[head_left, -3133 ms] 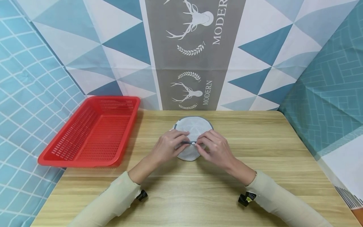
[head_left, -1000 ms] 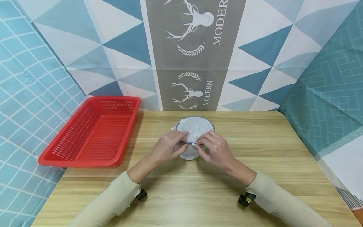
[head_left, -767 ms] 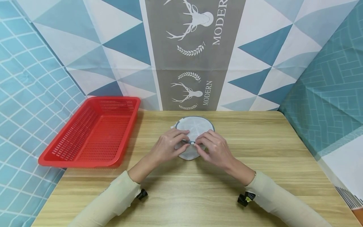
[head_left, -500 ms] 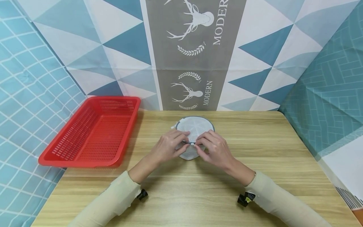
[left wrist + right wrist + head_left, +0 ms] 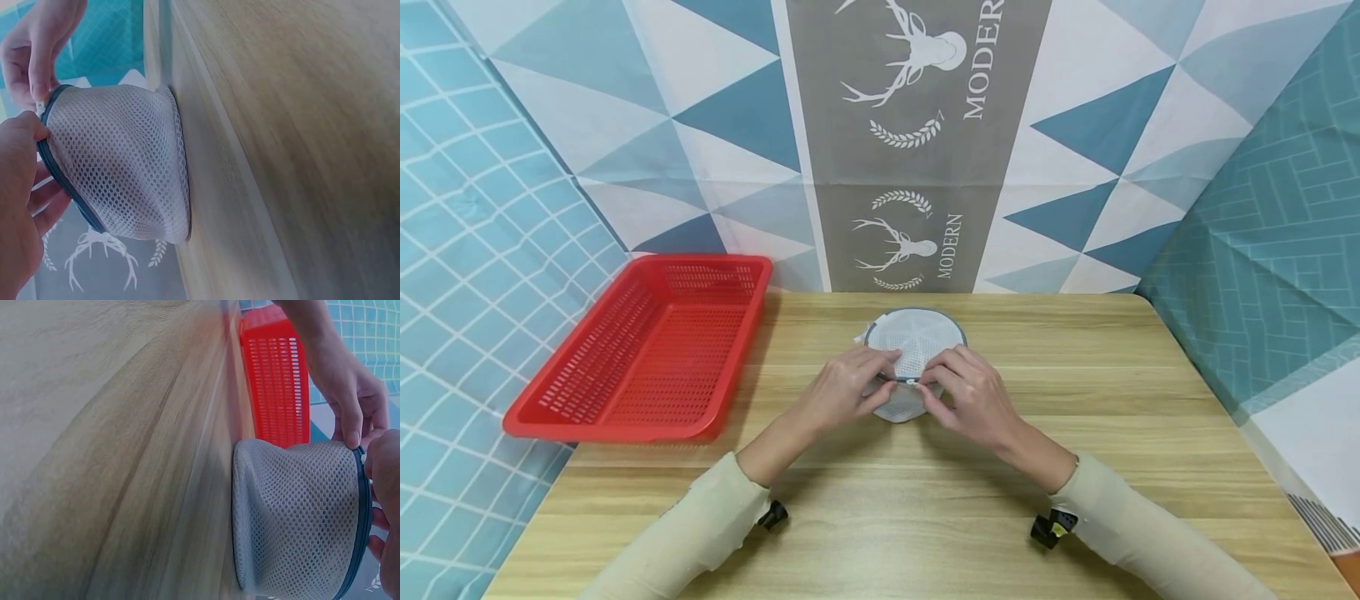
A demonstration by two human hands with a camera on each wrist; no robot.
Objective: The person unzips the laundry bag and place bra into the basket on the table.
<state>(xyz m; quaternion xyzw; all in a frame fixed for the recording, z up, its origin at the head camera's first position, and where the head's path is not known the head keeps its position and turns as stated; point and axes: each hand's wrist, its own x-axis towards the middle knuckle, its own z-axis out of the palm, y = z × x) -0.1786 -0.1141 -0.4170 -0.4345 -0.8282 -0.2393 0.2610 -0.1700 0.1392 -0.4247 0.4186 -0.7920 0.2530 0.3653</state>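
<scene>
A round white mesh laundry bag (image 5: 917,342) with a dark blue zippered rim stands on the table. In the left wrist view its mesh side (image 5: 122,159) bulges between the rim and the base on the wood. My left hand (image 5: 846,383) pinches the rim at the front, thumb on the near side and other fingers behind. Close beside it, my right hand (image 5: 970,392) pinches the small white zipper pull (image 5: 912,382) on the same rim. The right wrist view shows both hands meeting at the dark zipper band (image 5: 361,519). A white tag sticks out at the bag's left.
A red perforated plastic basket (image 5: 658,367) sits to the left on the wooden table (image 5: 880,517), near the tiled-pattern wall covering. A patterned backdrop (image 5: 910,150) rises along the table's far edge.
Both hands keep nearly the same place on the rim. Since the oldest frame the bag has shifted slightly, and more of its dark rim shows at the left.
</scene>
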